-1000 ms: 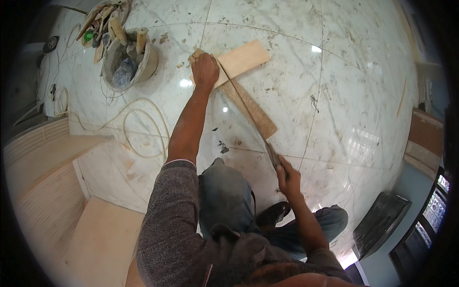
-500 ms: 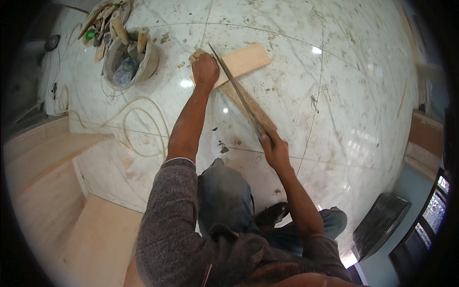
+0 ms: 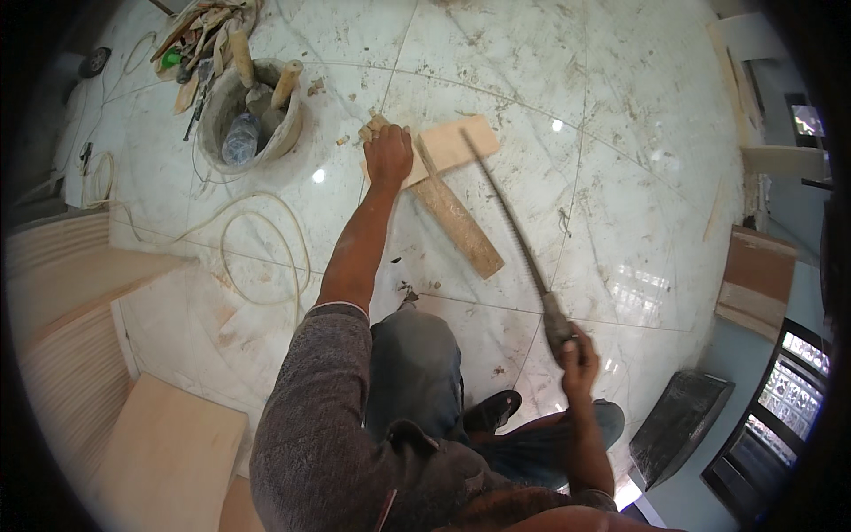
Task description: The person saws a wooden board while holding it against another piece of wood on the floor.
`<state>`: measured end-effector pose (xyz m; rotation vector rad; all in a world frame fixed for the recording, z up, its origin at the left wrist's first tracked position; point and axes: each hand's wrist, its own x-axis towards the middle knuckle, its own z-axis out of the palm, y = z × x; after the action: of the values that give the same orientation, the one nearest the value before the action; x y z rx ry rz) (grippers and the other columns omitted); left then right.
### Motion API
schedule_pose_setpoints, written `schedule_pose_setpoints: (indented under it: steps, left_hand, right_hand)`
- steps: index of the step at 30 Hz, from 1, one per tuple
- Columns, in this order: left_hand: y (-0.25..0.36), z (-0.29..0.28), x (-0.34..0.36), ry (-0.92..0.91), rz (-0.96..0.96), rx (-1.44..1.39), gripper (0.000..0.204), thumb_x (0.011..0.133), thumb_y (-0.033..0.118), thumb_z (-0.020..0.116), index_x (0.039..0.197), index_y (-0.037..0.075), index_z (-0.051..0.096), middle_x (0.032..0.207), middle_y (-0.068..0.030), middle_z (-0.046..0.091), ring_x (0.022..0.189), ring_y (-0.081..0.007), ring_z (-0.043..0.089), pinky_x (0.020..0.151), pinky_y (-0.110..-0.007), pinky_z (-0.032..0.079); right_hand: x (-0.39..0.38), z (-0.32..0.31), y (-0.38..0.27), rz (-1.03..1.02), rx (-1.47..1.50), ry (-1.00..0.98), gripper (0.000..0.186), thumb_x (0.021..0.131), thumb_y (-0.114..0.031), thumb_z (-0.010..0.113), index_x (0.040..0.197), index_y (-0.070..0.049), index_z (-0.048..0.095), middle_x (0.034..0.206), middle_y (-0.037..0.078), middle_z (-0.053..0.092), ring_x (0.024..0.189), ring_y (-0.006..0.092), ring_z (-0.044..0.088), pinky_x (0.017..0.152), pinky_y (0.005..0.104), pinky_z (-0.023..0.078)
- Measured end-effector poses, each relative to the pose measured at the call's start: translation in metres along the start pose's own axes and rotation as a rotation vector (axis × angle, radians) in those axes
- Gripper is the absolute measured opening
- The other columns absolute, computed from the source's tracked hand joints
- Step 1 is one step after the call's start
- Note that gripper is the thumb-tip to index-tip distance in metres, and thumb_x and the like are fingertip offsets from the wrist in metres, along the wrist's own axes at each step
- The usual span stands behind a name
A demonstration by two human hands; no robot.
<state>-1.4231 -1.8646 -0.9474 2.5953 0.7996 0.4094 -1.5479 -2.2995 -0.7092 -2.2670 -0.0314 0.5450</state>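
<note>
My left hand [image 3: 388, 158] presses down with curled fingers on the left part of a pale board [image 3: 459, 140], which lies across a rough brown wood strip [image 3: 464, 232]. The pale board looks split by a gap beside my fingers, with brown wood showing through. My right hand [image 3: 576, 359] grips the dark handle of a handsaw [image 3: 514, 229] at the lower right. The saw's long blade is motion-blurred, its tip over the board's right part, to the right of the gap. Small wood scraps lie beside my left hand.
A grey bucket [image 3: 211, 133] with tools and a bottle stands upper left, beside a cloth bundle of tools. A pale hose [image 3: 226, 257] coils on the tiled floor. Wooden panels [image 3: 164, 439] are at lower left, a dark slab [image 3: 681, 426] and a window at right.
The saw has left the line beside my left hand and swung right. My right hand has moved down and right. A gap now shows in the pale board. The view has shifted slightly.
</note>
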Motion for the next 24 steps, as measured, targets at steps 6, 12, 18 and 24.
schedule_pose_setpoints:
  steps: [6, 12, 18, 24]
  left_hand:
    - [0.013, 0.002, 0.000, -0.060, 0.013, -0.019, 0.038, 0.097, 0.043, 0.042, 0.096, 0.013, 0.065, 0.096, -0.0092, 0.059, 0.095, -0.0288, 0.057, 0.081, -0.046, 0.038]
    - [-0.013, 0.010, 0.001, -0.115, 0.037, -0.145, 0.036, 0.091, 0.041, 0.050, 0.111, 0.016, 0.064, 0.108, -0.0105, 0.059, 0.105, -0.0299, 0.054, 0.089, -0.048, 0.037]
    - [-0.011, 0.002, 0.012, -0.242, 0.111, 0.012, 0.055, 0.084, 0.046, 0.057, 0.123, 0.007, 0.058, 0.119, -0.0151, 0.060, 0.117, -0.0321, 0.050, 0.094, -0.052, 0.035]
    - [0.052, -0.028, 0.034, -0.591, 0.046, 0.021, 0.061, 0.077, 0.039, 0.070, 0.125, 0.003, 0.055, 0.107, -0.0141, 0.065, 0.109, -0.0280, 0.056, 0.092, -0.045, 0.041]
  right_hand:
    - [0.035, -0.097, -0.034, -0.270, -0.361, 0.189, 0.039, 0.091, -0.016, 0.055, 0.126, 0.002, 0.053, 0.094, 0.017, 0.065, 0.078, 0.0184, 0.060, 0.073, 0.0326, 0.049]
    - [0.031, -0.097, 0.029, -0.217, -0.339, 0.277, 0.036, 0.091, -0.011, 0.053, 0.124, 0.003, 0.053, 0.108, 0.024, 0.064, 0.101, 0.0301, 0.065, 0.088, 0.0369, 0.048]
    - [0.025, -0.045, 0.106, -0.067, 0.067, 0.316, 0.035, 0.094, -0.016, 0.054, 0.123, 0.005, 0.053, 0.108, 0.019, 0.064, 0.099, 0.0215, 0.059, 0.090, 0.0318, 0.045]
    - [0.074, -0.032, 0.156, -0.102, 0.250, 0.255, 0.037, 0.093, -0.018, 0.055, 0.121, 0.006, 0.054, 0.111, 0.017, 0.061, 0.101, 0.0215, 0.057, 0.091, 0.0331, 0.044]
